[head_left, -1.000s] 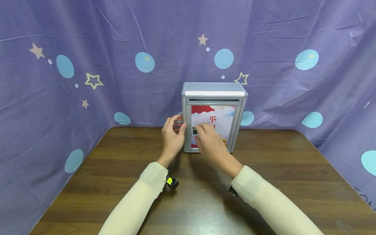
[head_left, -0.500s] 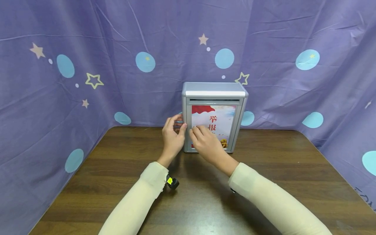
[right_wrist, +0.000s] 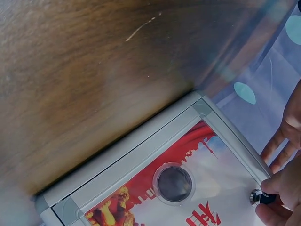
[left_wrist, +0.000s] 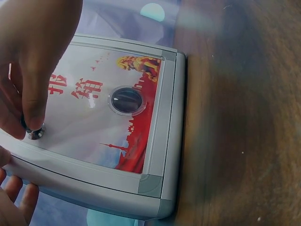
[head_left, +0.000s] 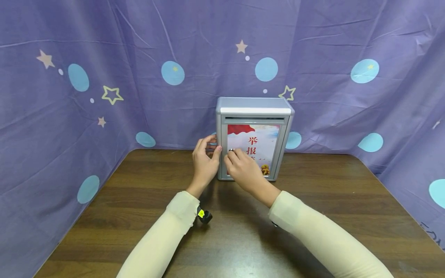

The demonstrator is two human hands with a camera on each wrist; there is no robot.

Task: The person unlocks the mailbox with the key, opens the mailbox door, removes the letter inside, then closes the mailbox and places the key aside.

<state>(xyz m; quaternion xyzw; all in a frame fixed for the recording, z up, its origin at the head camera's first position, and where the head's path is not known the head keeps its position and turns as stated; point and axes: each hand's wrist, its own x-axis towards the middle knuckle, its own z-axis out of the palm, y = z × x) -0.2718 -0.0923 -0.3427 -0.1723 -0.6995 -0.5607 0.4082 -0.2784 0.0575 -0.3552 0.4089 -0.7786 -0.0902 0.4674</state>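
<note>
A grey metal box stands upright on the table, with a slot near its top and a poster with red characters on its front. My right hand pinches the black head of a key between thumb and fingers. The key sits at a round silver lock near the front's left edge; its blade is hidden. My left hand rests against the box's left side, thumb at the front edge and fingertips on the side wall. A round dark window lies low on the front.
The brown wood-grain table spreads around the box. A purple curtain with stars and blue dots hangs close behind it and along both sides. A black wrist camera sits at the left cuff.
A second ago my right fingers were spread wider, showing the black part at the lock. They have since closed on it and the hand has shifted slightly left. My left hand has stayed.
</note>
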